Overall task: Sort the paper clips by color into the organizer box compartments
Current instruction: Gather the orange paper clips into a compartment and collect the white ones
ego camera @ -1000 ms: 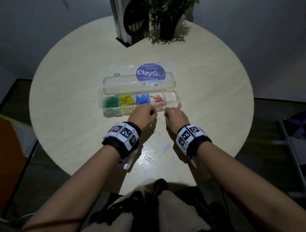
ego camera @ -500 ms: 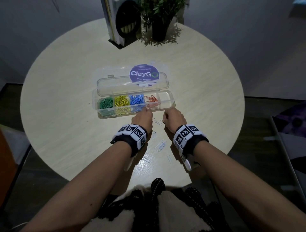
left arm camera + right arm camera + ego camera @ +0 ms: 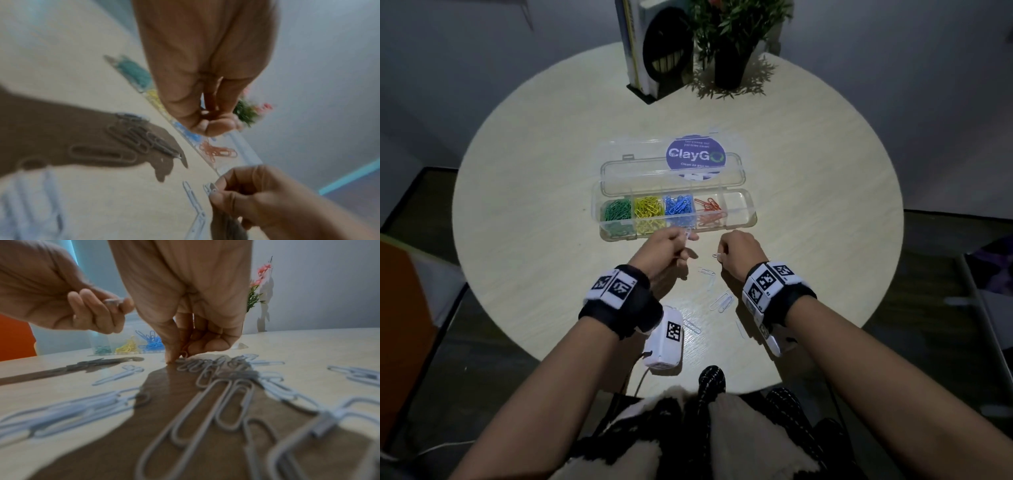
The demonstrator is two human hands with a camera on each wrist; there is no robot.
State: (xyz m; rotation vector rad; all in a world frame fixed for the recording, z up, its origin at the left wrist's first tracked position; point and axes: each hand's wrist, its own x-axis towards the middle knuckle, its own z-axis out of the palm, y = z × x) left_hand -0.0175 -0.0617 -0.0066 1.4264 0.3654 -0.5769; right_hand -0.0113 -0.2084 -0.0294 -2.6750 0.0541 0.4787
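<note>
The clear organizer box (image 3: 751,219) lies open on the round table, holding green (image 3: 616,210), yellow (image 3: 649,207), blue (image 3: 678,205) and orange-red clips (image 3: 709,207); its rightmost compartment shows no clips. My left hand (image 3: 688,241) hovers just in front of the box and pinches a white clip (image 3: 687,235). My right hand (image 3: 722,255) sits low beside it, fingertips pinching another white clip (image 3: 716,255) at the table surface (image 3: 183,353). Several loose white clips (image 3: 722,301) lie between my wrists.
A potted plant (image 3: 732,41) and an upright holder (image 3: 654,51) stand at the table's far edge. A sticker (image 3: 695,156) shows through the box lid. A small white device (image 3: 666,342) hangs under my left wrist. The table's near edge is close to my lap.
My left hand has lifted off the table and turned, now showing a white clip in its pinch. My right hand has stayed low among the white clips.
</note>
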